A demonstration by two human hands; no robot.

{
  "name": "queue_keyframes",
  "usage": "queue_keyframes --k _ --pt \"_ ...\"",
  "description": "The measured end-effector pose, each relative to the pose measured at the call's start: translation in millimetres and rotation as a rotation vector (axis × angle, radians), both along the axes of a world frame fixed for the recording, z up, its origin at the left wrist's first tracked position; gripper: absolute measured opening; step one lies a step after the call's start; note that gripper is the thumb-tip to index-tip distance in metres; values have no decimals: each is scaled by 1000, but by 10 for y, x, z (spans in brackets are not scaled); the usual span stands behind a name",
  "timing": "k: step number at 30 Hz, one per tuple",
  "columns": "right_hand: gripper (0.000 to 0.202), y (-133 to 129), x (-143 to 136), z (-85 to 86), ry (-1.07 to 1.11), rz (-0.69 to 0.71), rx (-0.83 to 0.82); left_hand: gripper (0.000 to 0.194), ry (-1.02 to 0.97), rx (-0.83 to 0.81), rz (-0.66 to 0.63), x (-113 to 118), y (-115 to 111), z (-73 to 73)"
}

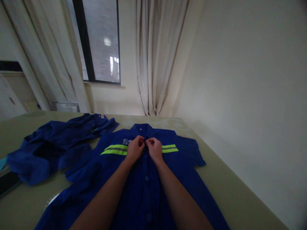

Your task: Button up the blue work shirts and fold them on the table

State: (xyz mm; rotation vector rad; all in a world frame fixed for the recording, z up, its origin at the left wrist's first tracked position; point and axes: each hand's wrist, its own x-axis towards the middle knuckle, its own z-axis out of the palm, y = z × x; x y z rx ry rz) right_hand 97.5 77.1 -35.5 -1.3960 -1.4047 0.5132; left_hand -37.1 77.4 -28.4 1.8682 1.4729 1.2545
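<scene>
A dark blue work shirt (187, 166) with a yellow-green reflective stripe across the chest lies flat, front up, on the table (230, 191). My left hand (135, 149) and my right hand (153, 148) meet at the shirt's front placket just below the collar (142, 128). The fingers of both hands pinch the fabric edges there, at the top button. Two more buttons show lower down the placket between my forearms.
A second blue garment (55, 140) lies crumpled on the table to the left. A dark flat object (8, 182) sits at the left edge. Curtains (153, 57) and a window are behind the table; a plain wall runs along the right.
</scene>
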Motion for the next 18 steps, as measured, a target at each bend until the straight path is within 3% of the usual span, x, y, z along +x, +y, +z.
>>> queue_keyframes --k 9,18 --pt "18 36 14 16 62 30 -78 31 238 15 -12 10 -88 57" --pt "26 22 19 2 -70 67 -20 22 318 14 42 -18 -96 52"
